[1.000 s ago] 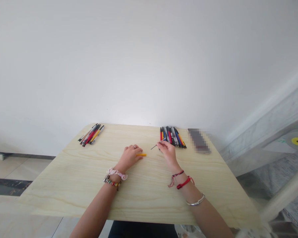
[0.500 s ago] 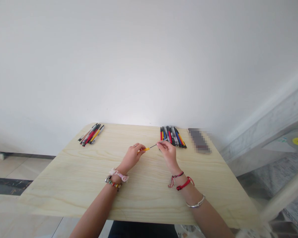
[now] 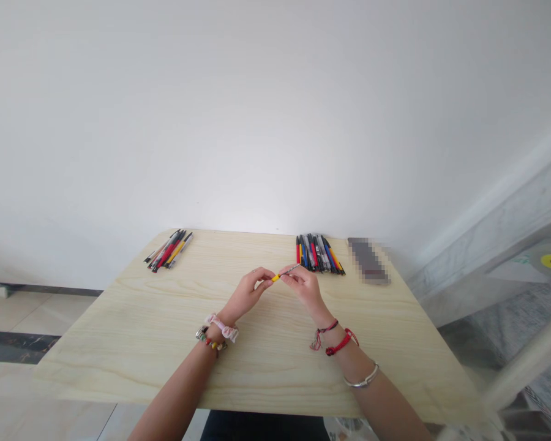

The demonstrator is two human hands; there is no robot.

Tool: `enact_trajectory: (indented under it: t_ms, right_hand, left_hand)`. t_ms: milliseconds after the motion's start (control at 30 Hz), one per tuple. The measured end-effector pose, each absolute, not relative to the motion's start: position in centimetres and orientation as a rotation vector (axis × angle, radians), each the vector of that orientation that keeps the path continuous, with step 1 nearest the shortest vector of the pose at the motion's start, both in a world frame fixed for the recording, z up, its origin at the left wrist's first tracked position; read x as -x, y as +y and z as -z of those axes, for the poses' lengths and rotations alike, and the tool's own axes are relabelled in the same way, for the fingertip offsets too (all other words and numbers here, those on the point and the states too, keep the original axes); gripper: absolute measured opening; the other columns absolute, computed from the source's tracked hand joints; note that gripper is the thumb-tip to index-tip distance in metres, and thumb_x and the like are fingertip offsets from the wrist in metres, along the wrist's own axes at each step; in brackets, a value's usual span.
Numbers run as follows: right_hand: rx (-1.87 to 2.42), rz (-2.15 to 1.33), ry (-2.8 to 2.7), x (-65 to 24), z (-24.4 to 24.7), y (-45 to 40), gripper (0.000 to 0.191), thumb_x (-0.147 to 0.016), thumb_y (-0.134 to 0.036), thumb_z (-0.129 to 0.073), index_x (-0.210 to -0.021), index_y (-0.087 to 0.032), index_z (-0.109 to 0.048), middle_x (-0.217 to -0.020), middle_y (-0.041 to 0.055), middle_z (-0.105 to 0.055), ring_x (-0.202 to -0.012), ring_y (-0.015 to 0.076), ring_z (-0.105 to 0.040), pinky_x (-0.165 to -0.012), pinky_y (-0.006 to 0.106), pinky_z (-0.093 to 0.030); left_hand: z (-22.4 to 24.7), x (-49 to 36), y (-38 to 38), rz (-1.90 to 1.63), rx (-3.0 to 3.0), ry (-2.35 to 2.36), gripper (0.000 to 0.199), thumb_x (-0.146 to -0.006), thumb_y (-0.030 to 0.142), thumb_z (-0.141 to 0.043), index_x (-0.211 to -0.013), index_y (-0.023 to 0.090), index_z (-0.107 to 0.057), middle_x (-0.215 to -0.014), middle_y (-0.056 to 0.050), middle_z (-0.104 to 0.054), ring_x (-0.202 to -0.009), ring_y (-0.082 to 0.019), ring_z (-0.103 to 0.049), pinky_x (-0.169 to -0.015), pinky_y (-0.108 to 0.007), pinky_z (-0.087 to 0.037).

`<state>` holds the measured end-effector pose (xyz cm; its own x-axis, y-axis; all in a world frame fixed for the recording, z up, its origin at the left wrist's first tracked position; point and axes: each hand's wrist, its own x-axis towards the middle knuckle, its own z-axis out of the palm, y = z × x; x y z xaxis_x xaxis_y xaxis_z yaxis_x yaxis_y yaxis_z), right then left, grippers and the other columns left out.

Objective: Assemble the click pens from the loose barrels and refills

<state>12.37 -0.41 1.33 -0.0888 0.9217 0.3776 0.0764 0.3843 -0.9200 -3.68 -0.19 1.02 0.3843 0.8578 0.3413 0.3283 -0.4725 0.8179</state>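
My left hand (image 3: 252, 289) pinches a yellow pen barrel (image 3: 276, 278) between thumb and fingertips over the middle of the table. Close against it, my right hand (image 3: 304, 288) is closed on a thin, dark pen refill (image 3: 292, 269), whose far end slants up past the fingers. The refill's near end meets the barrel's right end; how far it sits inside, I cannot tell. Behind my right hand lies a row of pens (image 3: 319, 252) in red, yellow, blue, black and grey. A smaller bunch of pens (image 3: 169, 250) rests at the far left.
A blurred dark rectangular object (image 3: 370, 260) lies at the table's far right. The light wooden table (image 3: 165, 343) stands against a white wall (image 3: 257, 122). A marble-faced slope and a pale rail (image 3: 528, 349) are on the right.
My hands have come together. My right hand moved left with the refill, and the gap of bare refill between it and the yellow barrel has closed. Both bunches of pens are unchanged.
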Motion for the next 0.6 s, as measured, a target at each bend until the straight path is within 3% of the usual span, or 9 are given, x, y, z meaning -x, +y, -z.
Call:
enact_trajectory:
  t_ms: [200,600]
  right_hand:
    - [0.977,-0.797,-1.632,-12.91,-1.51,-0.20,0.009,-0.068,-0.028,-0.060,-0.068,-0.019,-0.063,-0.072,0.0027,-0.061,-0.059,0.0125,-0.051,-0.051,0.023,-0.039]
    - [0.823,-0.787,-1.682,-12.96,-1.65,-0.58,0.008,-0.072,-0.025,-0.058,-0.067,-0.020,-0.062,-0.076,0.0038,-0.061,-0.070,0.0155,-0.055,-0.061,0.027,-0.044]
  left_hand:
    - [-0.86,3.86,-0.07,-0.978,-2.016,1.004,0.014,-0.080,0.024,-0.043,-0.082,0.016,-0.055,-0.075,-0.002,-0.057,-0.073,-0.013,-0.051,-0.069,-0.025,-0.039]
    - [-1.41,3.96,-0.40,-0.906,-1.776,0.806,0.021,-0.080,0.032,-0.043,-0.082,0.014,-0.054,-0.073,-0.002,-0.055,-0.065,-0.010,-0.049,-0.059,-0.022,-0.038]
